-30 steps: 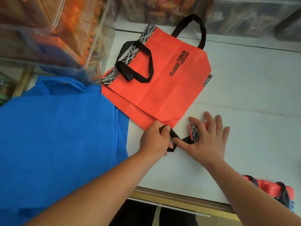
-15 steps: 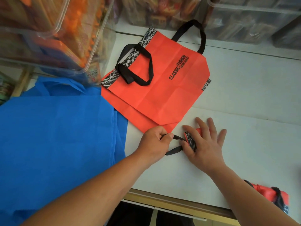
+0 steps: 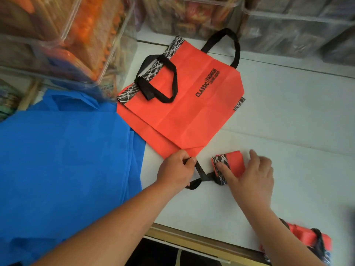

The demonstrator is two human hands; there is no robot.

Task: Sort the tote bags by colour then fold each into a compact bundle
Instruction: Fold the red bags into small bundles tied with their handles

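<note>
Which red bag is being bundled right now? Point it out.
The small folded red bundle held by the right hand, unlike the flat red bags behind it.

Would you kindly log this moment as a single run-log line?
phase: folding | left hand: pinches black strap | right hand: holds folded red bundle | waiting: flat red totes, blue totes
</note>
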